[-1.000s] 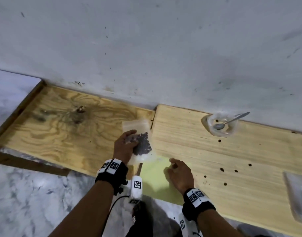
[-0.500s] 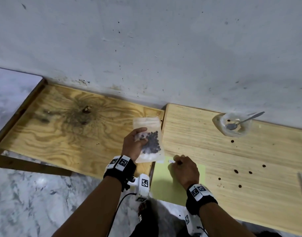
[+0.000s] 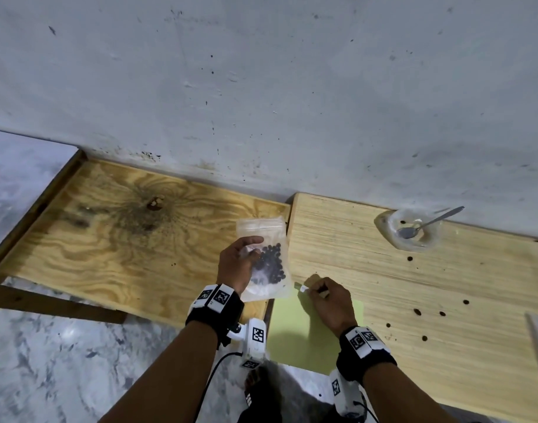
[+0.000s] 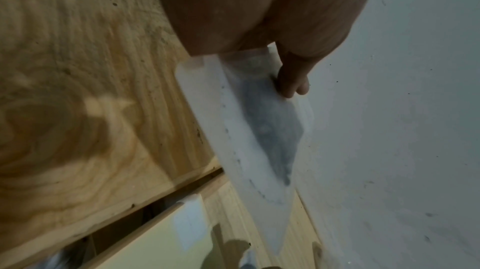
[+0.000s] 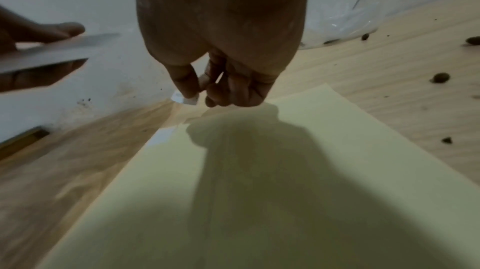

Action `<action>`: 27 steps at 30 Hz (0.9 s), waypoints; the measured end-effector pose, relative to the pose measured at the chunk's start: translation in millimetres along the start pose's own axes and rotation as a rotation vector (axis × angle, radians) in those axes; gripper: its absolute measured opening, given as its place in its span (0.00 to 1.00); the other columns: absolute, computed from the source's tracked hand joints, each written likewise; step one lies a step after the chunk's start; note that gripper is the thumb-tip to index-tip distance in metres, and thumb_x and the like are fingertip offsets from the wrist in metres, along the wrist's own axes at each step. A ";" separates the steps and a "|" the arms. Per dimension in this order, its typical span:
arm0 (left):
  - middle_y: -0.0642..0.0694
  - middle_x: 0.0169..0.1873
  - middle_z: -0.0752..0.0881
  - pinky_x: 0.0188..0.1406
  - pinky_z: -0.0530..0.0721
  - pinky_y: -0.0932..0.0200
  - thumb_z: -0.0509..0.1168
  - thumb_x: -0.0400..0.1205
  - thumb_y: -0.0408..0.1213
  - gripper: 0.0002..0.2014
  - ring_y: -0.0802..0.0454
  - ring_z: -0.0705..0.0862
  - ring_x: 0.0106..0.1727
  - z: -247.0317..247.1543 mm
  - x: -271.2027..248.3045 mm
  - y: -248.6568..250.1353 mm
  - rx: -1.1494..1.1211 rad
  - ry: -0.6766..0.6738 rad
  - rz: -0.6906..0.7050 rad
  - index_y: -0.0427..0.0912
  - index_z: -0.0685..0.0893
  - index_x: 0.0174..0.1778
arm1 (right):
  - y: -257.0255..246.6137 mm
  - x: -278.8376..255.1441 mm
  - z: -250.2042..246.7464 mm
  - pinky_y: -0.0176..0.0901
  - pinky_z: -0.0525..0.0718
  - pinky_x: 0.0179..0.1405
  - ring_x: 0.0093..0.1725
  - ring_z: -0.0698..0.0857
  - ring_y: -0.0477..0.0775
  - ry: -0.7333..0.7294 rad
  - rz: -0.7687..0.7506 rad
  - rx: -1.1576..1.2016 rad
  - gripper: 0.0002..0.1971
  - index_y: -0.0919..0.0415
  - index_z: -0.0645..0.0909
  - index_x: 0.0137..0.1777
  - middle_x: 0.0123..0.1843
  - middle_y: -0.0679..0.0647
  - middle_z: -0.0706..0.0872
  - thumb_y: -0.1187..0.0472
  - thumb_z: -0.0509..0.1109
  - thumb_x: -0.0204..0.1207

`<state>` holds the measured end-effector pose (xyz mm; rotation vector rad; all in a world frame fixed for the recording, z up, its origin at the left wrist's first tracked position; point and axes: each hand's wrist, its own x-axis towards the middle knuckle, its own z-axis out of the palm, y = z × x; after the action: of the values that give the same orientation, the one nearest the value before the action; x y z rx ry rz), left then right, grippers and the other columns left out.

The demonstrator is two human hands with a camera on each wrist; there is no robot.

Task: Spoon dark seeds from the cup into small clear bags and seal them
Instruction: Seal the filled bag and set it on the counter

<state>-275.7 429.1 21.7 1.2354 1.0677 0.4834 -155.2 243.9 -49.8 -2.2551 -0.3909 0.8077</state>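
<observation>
Two wood boards (image 3: pixel 133 239) abut under a grey wall; yellow sheet (image 3: pixel 304 334) at the right board's near edge. Cup (image 3: pixel 412 228), spoon (image 3: pixel 426 225) inside, stands far right by the wall, nearly emptied; loose seeds (image 3: pixel 417 312) scattered on the board.

Step in hand, as judged: sealing or labelling a filled bag. Left hand (image 3: pixel 235 264) grips the bag (image 3: pixel 266 257) upright over the board seam, thumb across the front, seeds pooled low. Right hand (image 3: pixel 328 302), fingers curled, pinches a small white strip (image 3: pixel 303 289), likely a sticker, above the sheet's far corner, just right of the bag's bottom corner.

Next move calls for carrying the strip up to the bag's mouth and pressing flat while the left hand steadies.
</observation>
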 end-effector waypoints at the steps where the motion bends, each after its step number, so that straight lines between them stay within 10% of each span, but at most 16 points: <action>1: 0.48 0.47 0.89 0.39 0.88 0.63 0.65 0.77 0.17 0.15 0.59 0.88 0.41 1.0 -0.7 0.7 -0.008 -0.001 0.004 0.37 0.90 0.52 | -2.2 -0.4 -4.7 0.43 0.80 0.43 0.42 0.86 0.50 0.031 -0.030 0.080 0.09 0.51 0.82 0.34 0.38 0.45 0.89 0.57 0.78 0.72; 10: 0.54 0.53 0.88 0.44 0.87 0.56 0.64 0.76 0.18 0.22 0.55 0.87 0.49 16.1 -11.7 21.6 -0.042 -0.053 0.097 0.51 0.87 0.55 | -100.2 -8.2 -43.6 0.30 0.75 0.29 0.27 0.79 0.40 -0.029 -0.263 0.455 0.06 0.58 0.90 0.43 0.35 0.48 0.85 0.69 0.80 0.72; 15: 0.55 0.63 0.84 0.62 0.83 0.46 0.61 0.78 0.23 0.26 0.49 0.83 0.64 21.8 -19.3 38.6 0.091 -0.122 0.179 0.62 0.83 0.60 | -137.5 -7.6 -47.6 0.36 0.84 0.42 0.40 0.87 0.41 -0.034 -0.409 0.306 0.05 0.54 0.92 0.43 0.39 0.46 0.92 0.64 0.81 0.71; 27: 0.46 0.53 0.89 0.53 0.83 0.58 0.60 0.78 0.20 0.25 0.53 0.87 0.51 25.2 -30.6 48.2 -0.036 -0.166 0.184 0.54 0.87 0.58 | -159.4 -25.9 -36.5 0.40 0.77 0.35 0.37 0.84 0.41 0.286 -0.344 0.007 0.08 0.46 0.81 0.46 0.38 0.40 0.87 0.52 0.78 0.71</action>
<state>-257.0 406.8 76.9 1.3241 0.8062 0.5284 -158.4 325.8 94.1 -2.1726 -0.6145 0.3045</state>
